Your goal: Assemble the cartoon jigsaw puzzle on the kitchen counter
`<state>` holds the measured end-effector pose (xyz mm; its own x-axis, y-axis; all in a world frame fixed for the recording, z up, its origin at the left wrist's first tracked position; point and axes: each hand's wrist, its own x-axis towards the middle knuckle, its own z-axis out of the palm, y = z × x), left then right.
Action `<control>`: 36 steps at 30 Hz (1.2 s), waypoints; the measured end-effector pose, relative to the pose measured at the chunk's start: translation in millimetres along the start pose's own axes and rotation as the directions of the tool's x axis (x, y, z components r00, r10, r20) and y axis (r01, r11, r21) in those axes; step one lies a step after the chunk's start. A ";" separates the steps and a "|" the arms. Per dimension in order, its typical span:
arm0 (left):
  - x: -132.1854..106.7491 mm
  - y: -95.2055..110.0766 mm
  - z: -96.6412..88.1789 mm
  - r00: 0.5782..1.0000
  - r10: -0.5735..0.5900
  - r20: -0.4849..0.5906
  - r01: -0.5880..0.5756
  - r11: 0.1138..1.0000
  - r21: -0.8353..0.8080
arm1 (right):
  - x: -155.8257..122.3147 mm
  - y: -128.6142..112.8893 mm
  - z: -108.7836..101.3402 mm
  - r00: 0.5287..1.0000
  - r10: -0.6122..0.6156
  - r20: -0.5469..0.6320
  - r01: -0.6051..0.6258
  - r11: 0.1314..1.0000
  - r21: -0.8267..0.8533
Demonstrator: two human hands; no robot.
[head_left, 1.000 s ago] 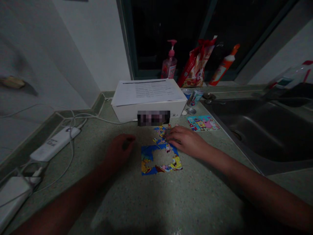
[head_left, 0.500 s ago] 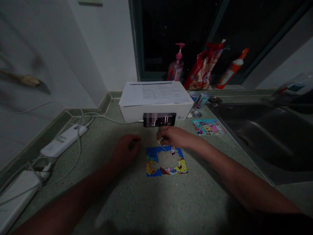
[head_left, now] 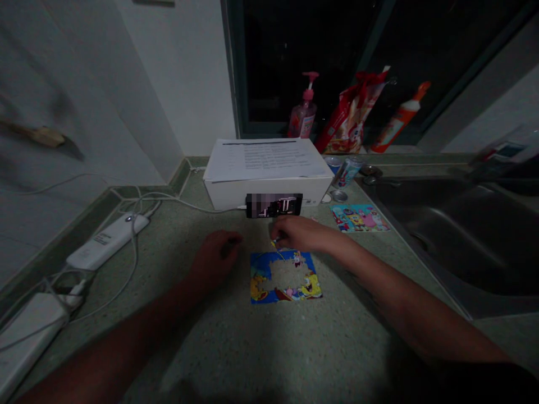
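Note:
A small cartoon jigsaw puzzle point(head_left: 285, 278) lies on the speckled green counter point(head_left: 269, 348), its border assembled and its middle bare. My right hand point(head_left: 297, 234) hovers at the puzzle's upper edge, fingers pinched on a small puzzle piece point(head_left: 275, 243). My left hand point(head_left: 215, 256) rests on the counter just left of the puzzle, fingers curled loosely; what it holds, if anything, is hidden.
A white box point(head_left: 266, 171) with a paper on top stands behind the puzzle. A cartoon picture card point(head_left: 359, 217) lies right of it, near two cans point(head_left: 347, 171). A steel sink point(head_left: 458, 230) fills the right. Power banks point(head_left: 107, 241) and cables lie left. Bottles point(head_left: 303, 112) line the window sill.
My right hand moved from the loose pieces above the puzzle leftward to its upper edge, now pinching a piece. The left hand stayed put. The camera view shifted slightly.

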<state>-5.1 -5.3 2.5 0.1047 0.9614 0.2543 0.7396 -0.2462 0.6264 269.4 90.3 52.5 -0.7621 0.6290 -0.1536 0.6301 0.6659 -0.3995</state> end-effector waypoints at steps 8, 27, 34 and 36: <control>-0.8 -0.6 0.7 1.000 0.008 -0.015 -0.008 1.000 0.004 | -2.1 -4.3 -1.6 0.997 0.075 -0.025 -0.074 0.996 0.059; -0.8 4.0 -2.1 1.000 0.004 0.002 -0.004 1.000 0.001 | -6.8 -4.9 -2.5 0.997 0.072 0.039 -0.078 0.981 0.178; -4.3 2.7 1.6 0.989 0.137 -0.056 -0.134 0.990 0.046 | -10.3 -14.5 -2.9 0.998 0.044 -0.034 -0.035 0.971 0.237; -8.6 7.4 3.7 0.969 0.230 -0.087 -0.226 0.973 0.052 | -11.3 -20.8 -0.4 0.998 0.038 -0.058 -0.019 0.952 0.305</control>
<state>1.9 -15.0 2.3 0.2138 0.8647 0.4545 0.7302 -0.4506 0.5137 264.9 69.6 62.9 -0.7275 0.6762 -0.1162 0.5688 0.4997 -0.6533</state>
